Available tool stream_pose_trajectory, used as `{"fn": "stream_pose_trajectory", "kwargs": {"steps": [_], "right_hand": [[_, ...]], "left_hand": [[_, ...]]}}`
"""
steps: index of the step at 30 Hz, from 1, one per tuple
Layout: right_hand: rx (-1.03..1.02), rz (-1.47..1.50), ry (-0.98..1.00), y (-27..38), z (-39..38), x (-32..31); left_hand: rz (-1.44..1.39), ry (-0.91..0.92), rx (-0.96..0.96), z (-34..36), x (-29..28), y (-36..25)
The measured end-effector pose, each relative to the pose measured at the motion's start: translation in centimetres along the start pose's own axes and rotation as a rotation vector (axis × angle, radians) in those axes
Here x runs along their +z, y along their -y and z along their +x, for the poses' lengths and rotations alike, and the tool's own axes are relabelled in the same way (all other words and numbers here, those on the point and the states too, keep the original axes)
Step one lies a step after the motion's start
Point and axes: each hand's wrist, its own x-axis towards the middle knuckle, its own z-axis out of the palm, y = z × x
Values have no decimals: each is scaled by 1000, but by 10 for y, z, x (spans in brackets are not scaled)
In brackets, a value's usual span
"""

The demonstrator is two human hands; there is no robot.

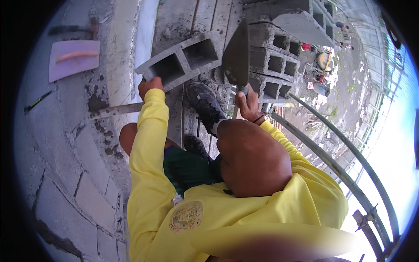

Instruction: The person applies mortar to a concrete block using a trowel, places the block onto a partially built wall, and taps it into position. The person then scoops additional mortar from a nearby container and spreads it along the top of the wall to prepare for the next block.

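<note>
My left hand (149, 87) grips the near-left end of a grey two-hollow concrete block (184, 52), which lies angled over the wooden planks (192, 15). My right hand (248, 102) is closed on the handle of a pointed trowel (235, 52), whose blade points up beside stacked concrete blocks (273, 52). My black shoe (203, 105) stands on the planks just below the block in my left hand, and my bent knee is under my right arm.
A pink float (74, 59), a hammer (74, 29) and a thin tool (39, 101) lie at the left beside a block wall (70, 201). Metal rails (323, 144) run along the right. A littered ground area (321, 105) with a wheelbarrow (323, 61) is below.
</note>
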Motion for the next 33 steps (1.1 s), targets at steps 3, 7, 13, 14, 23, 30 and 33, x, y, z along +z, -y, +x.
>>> {"fn": "stream_pose_trajectory", "kwargs": {"steps": [3,7,13,14,23,30,33], "right_hand": [[-77,-216,21,-5,-1,-1],[-62,-84,21,1,-14,0],[-141,10,-172,19,-21,12],[-100,8,-157,19,-17,16],[99,271,-299,13,26,28],[-36,289,-230,32,26,17],[8,352,-195,28,34,27]], "left_hand": [[-57,-6,44,3,-1,5],[1,-15,-17,11,0,6],[-219,54,58,26,4,15],[-323,97,96,27,3,15],[-498,-11,92,-24,1,22],[-705,-127,-311,-66,20,20],[-596,-87,-378,-56,19,19]]}}
